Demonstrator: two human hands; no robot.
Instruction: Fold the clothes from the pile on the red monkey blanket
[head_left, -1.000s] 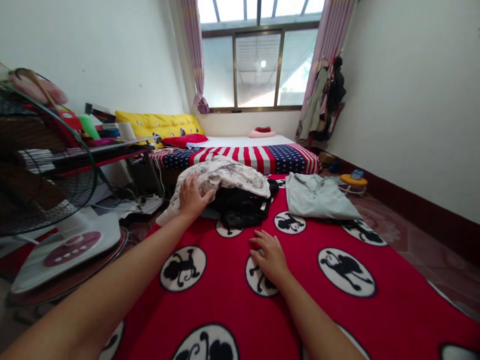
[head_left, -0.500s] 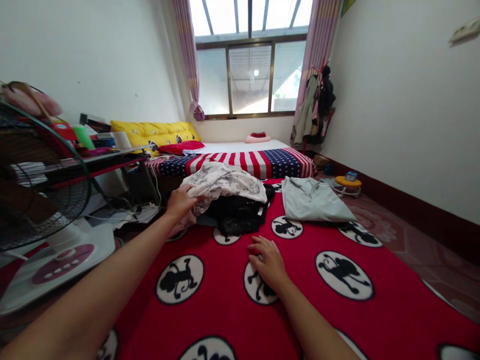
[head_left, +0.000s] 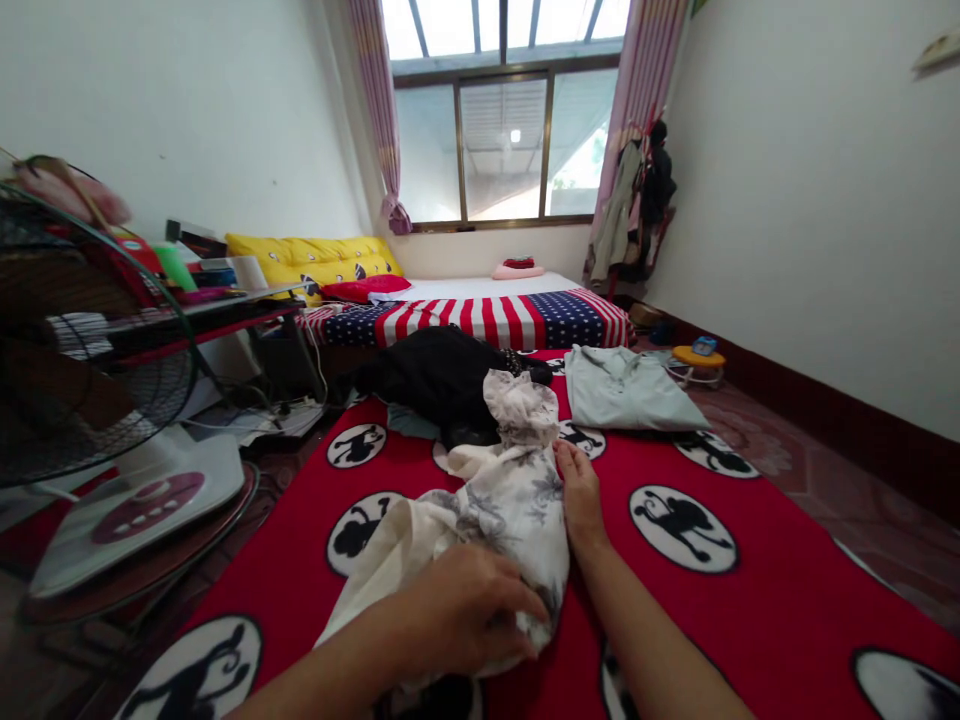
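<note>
A white floral garment lies crumpled and stretched out along the red monkey-print blanket in front of me. My left hand is at its near end with the fingers curled down into the cloth. Flat beside the garment's right edge lies my right hand, fingers stretched out and touching the fabric. Behind the garment sits a heap of black clothes. A pale green shirt is spread flat at the blanket's far right.
A standing fan with its white base is close on my left, next to a cluttered desk. A flag-striped bed with a yellow pillow lies beyond. Clothes hang by the window; a small yellow stool stands by the right wall.
My left hand has pulled the floral garment off the black heap and towards me. My right hand has moved forward to the garment's right edge.
</note>
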